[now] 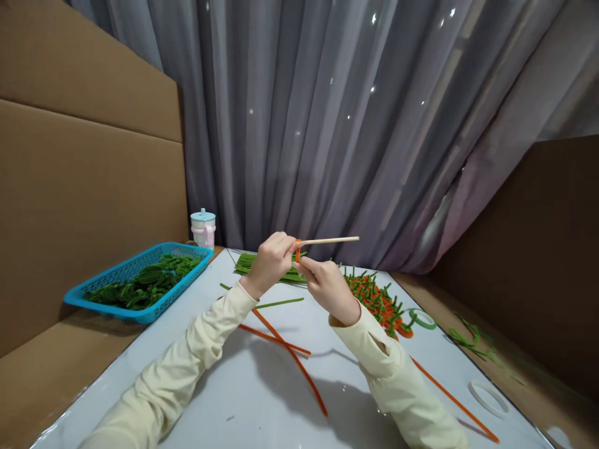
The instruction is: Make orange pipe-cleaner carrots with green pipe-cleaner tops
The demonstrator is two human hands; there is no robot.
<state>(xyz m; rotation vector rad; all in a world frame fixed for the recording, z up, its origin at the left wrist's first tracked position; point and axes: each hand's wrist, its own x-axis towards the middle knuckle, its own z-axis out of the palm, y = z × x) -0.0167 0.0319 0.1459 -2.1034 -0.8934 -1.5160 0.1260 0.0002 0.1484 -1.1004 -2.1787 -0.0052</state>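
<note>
My left hand (274, 259) is closed on a thin wooden stick (332, 240) that points to the right, held above the table. An orange pipe cleaner (298, 252) hangs from the stick by my left fingertips, and its lower part runs down to my right hand (327, 284). My right fingers pinch that pipe cleaner just below the stick. Under my hands, orange pipe cleaners (299, 362) lie crossed on the white table (281, 411), near a single green pipe cleaner (281, 303). Behind my hands lies a bundle of green pipe cleaners (246, 263).
A blue basket (154, 313) of green fuzzy pieces stands at left, before a lidded cup (203, 229). Several orange pieces with green stems (374, 299) lie at right, by a green tape roll (423, 318) and a white ring (488, 399). Cardboard walls (93, 181) flank the table.
</note>
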